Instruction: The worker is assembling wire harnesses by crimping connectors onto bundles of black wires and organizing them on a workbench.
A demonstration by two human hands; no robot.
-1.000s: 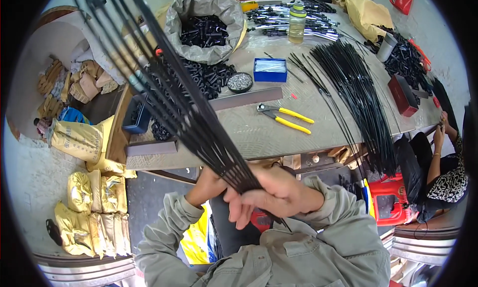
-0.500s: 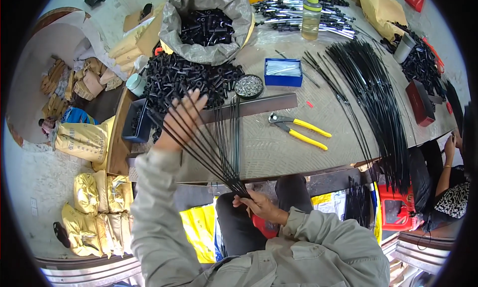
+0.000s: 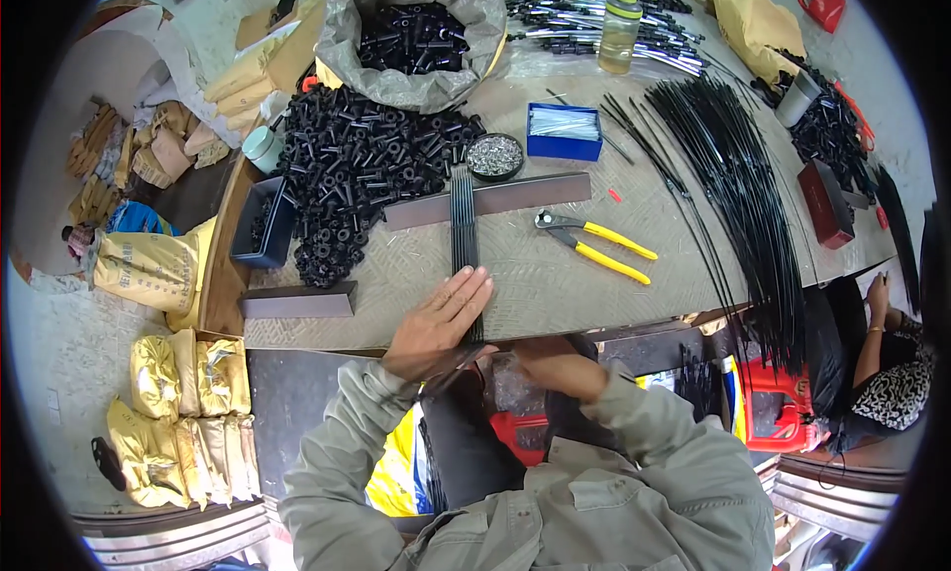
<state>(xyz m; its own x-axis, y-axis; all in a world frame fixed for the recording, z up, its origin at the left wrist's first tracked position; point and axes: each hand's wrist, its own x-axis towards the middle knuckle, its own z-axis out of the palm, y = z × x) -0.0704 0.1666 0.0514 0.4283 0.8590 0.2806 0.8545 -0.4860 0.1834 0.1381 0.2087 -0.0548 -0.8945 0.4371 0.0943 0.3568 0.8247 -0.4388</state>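
Note:
My left hand [image 3: 441, 318] lies flat with straight fingers over a row of thin black cables [image 3: 464, 219] at the table's front edge. The cables lie side by side, pointing away from me, with their far ends across a long grey-brown metal bar [image 3: 535, 194]. Their near ends hang below the edge, blurred and partly hidden by my left wrist. My right hand [image 3: 557, 365] is just under the table edge, right of the cables; it is smeared and its fingers are hidden. Yellow-handled cutting pliers [image 3: 599, 249] lie on the table to the right.
A heap of black plastic fittings [image 3: 367, 165] spreads at the left, below a grey sack [image 3: 421, 94]. Nearby are a round tin [image 3: 494, 157], a blue box [image 3: 564, 145] of white sticks and a second bar [image 3: 297, 303]. Long black cables [image 3: 738, 205] overhang the right edge. Another person [image 3: 882, 363] sits there.
My left hand has come down from the raised, fanned cables onto the row at the table edge. The cables now lie flat and close together. My right hand has shifted rightward and slightly up.

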